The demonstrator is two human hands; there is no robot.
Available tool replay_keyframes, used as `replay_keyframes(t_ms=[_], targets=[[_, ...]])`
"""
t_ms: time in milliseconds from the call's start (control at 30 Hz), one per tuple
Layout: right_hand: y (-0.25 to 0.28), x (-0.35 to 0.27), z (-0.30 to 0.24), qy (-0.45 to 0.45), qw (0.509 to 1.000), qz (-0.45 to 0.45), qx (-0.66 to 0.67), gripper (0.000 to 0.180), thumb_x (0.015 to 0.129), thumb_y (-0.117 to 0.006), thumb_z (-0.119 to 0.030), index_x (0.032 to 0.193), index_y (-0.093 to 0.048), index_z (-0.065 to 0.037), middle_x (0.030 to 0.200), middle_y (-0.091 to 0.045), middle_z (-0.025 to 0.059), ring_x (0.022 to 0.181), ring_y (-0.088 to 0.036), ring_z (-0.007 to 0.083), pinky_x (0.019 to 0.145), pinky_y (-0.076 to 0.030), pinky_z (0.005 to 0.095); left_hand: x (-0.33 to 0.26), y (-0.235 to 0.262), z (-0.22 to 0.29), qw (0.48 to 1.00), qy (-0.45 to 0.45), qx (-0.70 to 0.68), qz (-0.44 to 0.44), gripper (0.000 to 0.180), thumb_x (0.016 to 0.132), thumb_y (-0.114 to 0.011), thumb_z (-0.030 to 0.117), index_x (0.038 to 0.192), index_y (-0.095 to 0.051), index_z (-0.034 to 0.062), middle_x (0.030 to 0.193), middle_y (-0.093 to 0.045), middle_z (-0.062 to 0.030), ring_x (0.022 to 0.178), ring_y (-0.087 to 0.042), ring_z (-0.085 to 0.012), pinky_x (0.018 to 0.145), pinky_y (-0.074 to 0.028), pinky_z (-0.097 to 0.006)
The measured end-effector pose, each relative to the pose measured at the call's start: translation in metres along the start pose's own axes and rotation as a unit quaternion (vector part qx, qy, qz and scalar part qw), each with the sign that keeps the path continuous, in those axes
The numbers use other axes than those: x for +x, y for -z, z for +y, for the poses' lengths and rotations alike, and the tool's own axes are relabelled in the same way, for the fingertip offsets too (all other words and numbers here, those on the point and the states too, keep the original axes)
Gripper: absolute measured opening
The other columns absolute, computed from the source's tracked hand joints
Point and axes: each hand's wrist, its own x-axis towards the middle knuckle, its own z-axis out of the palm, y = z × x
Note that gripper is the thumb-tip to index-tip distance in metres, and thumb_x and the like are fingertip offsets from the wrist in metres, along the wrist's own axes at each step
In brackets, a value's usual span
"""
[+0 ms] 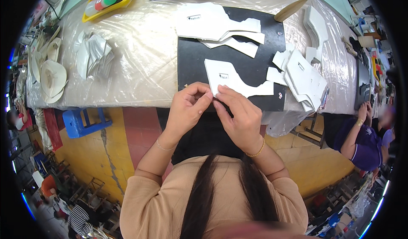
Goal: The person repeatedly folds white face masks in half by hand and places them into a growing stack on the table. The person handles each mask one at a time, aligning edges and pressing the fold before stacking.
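A flat white shaped piece (242,82) with a small printed mark lies at the near edge of a black mat (191,63). My right hand (242,116) is closed on its near left edge, fingers on top and thumb underneath. Right beside it, my left hand (190,105) is closed in a pinch at the piece's lower left corner. Whatever sits between those left fingertips is too small or hidden to tell. Farther back on the mat, more white pieces (204,20) of similar shape lie overlapped.
Stacked white pieces (304,75) lie right of the mat, near a wooden tool (291,9). On the plastic-covered table (140,39) are a grey-white pile (91,54), cream pieces (54,77) and a yellow tray (124,5). A blue stool (76,123) stands below; a co-worker (361,141) sits right.
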Motion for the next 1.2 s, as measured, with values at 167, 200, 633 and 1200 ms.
replay_keyframes(t_ms=[167, 200, 633, 1200], targets=[[0.001, -0.003, 0.001, -0.016, 0.999, 0.02, 0.032, 0.021, 0.079, -0.078, 0.002, 0.098, -0.069, 0.001, 0.103, -0.075, 0.0159, 0.093, -0.075, 0.0289, 0.076, -0.059, 0.0338, 0.002, -0.005, 0.001, 0.995, -0.073, 0.071, -0.01, 0.01, 0.095, -0.066, 0.007, 0.096, -0.066, -0.0028, 0.099, -0.06, -0.0039, 0.079, -0.055, -0.0078, 0.067, -0.045, -0.022], [0.001, -0.003, 0.001, -0.024, 0.999, 0.024, 0.042, 0.02, 0.079, -0.077, 0.002, 0.098, -0.069, 0.001, 0.103, -0.075, 0.016, 0.092, -0.075, 0.0286, 0.076, -0.06, 0.0335, 0.003, -0.006, 0.002, 0.991, -0.096, 0.096, -0.008, 0.009, 0.093, -0.067, 0.007, 0.094, -0.066, -0.0023, 0.098, -0.06, -0.0048, 0.08, -0.056, -0.0097, 0.068, -0.046, -0.024], [0.014, -0.006, 0.015, -0.235, 0.939, -0.024, 0.251, 0.007, 0.09, -0.068, -0.002, 0.094, -0.066, 0.004, 0.099, -0.074, 0.0093, 0.082, -0.066, 0.0091, 0.076, -0.056, 0.0258, 0.006, -0.009, -0.001, 0.963, -0.169, 0.212, 0.001, 0.006, 0.074, -0.069, 0.002, 0.077, -0.066, -0.0004, 0.097, -0.062, -0.0092, 0.084, -0.062, -0.019, 0.077, -0.049, -0.029], [0.005, -0.01, 0.022, -0.223, 0.92, -0.047, 0.318, 0.008, 0.094, -0.065, -0.002, 0.099, -0.064, 0.004, 0.102, -0.071, 0.0099, 0.086, -0.066, 0.0107, 0.079, -0.054, 0.0256, 0.016, -0.001, -0.007, 0.991, -0.056, 0.107, -0.052, 0.03, 0.091, -0.078, 0.021, 0.107, -0.068, -0.0022, 0.1, -0.059, -0.0017, 0.082, -0.053, -0.0091, 0.075, -0.047, -0.028]])
